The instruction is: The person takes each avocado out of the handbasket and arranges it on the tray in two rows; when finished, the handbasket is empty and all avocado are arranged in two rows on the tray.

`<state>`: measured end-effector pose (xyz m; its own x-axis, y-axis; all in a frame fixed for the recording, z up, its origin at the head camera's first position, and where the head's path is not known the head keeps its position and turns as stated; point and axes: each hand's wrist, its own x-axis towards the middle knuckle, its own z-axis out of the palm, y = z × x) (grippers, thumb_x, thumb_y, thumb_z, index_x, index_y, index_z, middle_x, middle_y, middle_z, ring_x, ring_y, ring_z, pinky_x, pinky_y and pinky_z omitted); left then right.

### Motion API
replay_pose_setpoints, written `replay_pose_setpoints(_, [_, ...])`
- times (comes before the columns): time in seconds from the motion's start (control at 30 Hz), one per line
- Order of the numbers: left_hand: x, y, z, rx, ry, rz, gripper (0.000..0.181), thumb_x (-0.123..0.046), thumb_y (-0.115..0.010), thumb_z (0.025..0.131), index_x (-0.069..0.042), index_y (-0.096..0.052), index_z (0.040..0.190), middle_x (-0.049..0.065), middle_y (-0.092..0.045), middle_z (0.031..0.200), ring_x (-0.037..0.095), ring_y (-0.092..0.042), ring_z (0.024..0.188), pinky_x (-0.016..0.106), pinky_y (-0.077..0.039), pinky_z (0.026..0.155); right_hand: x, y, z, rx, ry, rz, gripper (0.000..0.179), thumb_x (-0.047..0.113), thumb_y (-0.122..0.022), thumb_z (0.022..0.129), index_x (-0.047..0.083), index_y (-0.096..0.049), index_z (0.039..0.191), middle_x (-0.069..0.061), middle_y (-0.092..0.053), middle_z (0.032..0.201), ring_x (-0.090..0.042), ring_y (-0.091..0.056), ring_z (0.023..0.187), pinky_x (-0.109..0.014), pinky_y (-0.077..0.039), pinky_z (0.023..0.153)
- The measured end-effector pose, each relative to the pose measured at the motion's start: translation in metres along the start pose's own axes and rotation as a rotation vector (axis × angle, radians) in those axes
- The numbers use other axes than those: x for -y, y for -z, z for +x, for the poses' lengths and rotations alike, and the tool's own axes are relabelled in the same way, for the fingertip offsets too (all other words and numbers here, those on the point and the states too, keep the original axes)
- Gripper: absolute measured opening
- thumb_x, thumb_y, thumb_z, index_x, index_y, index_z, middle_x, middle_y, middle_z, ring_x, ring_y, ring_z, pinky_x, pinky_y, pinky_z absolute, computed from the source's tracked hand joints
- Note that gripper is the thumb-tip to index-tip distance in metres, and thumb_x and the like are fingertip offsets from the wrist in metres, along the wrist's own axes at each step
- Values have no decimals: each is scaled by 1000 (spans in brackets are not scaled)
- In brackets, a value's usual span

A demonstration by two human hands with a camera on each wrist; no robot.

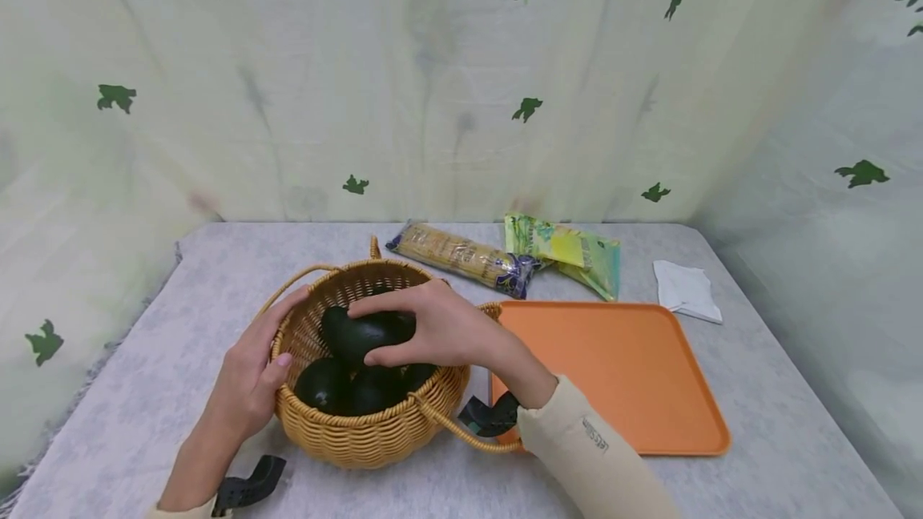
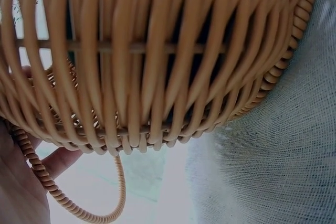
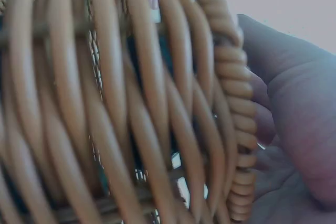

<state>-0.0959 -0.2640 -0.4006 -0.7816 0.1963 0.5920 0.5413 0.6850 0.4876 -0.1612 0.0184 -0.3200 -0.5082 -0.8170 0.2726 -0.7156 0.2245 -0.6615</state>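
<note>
A round wicker basket [image 1: 360, 443] stands on the table, tipped a little toward the camera, with several dark, glossy avocados [image 1: 322, 384] inside. My left hand [image 1: 248, 371] holds its left rim, thumb over the edge and fingers along the outside; the left wrist view has that hand [image 2: 21, 182] beside a loop of the handle [image 2: 122, 187]. Over the basket's right side reaches my right hand [image 1: 440, 327], thumb and fingers spread around the uppermost avocado [image 1: 353, 336]. Woven basket wall [image 3: 115, 98] fills much of the right wrist view, the right hand [image 3: 299, 124] beyond its rim.
To the right of the basket lies an orange tray [image 1: 606, 375], with one basket handle [image 1: 469, 436] reaching toward its near left corner. Behind are a long clear packet of noodles [image 1: 461, 253] and a green-yellow packet [image 1: 566, 251]. A white tissue packet [image 1: 685, 291] lies at the far right.
</note>
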Motion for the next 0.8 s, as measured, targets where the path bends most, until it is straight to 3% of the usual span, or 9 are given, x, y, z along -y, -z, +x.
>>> replay_pose_setpoints(0.13, [0,0,0,-3,-5,2,60,-16,-44,98,-11,-41,158,12,-49,156,0,-35,146,9,-25,112,2,-2,-8,-77,-24,75,52,25,-82,88,19,-68,137,1,-70,133,-1,-66,98,-20,-54,81])
replay_pose_setpoints(0.27, [0,-1,0,-4,0,-3,61,-16,-44,98,-12,-41,158,11,-49,157,0,-35,146,9,-25,111,2,-3,-17,-170,-35,178,52,21,-82,87,17,-68,137,1,-71,131,-1,-61,79,-23,-52,72])
replay_pose_setpoints(0.43, [1,-2,0,-15,-21,-20,59,-18,-43,100,-11,-41,158,11,-49,156,2,-36,146,10,-25,112,1,-2,-28,-267,-95,265,52,20,-82,87,20,-68,138,7,-69,133,-1,-62,84,-26,-50,72])
replay_pose_setpoints(0.67, [4,-2,1,-29,-45,-38,57,-22,-41,102,-9,-42,157,10,-50,156,4,-37,147,13,-25,115,3,3,-35,-284,-129,302,54,18,-82,87,21,-67,138,7,-67,136,-9,-67,92,-29,-51,70])
replay_pose_setpoints(0.8, [4,-3,1,-35,-60,-44,57,-22,-41,101,-7,-43,156,11,-50,155,5,-38,146,12,-27,114,0,2,-38,-296,-132,291,54,19,-82,87,19,-67,139,8,-68,134,-15,-59,76,-26,-43,64])
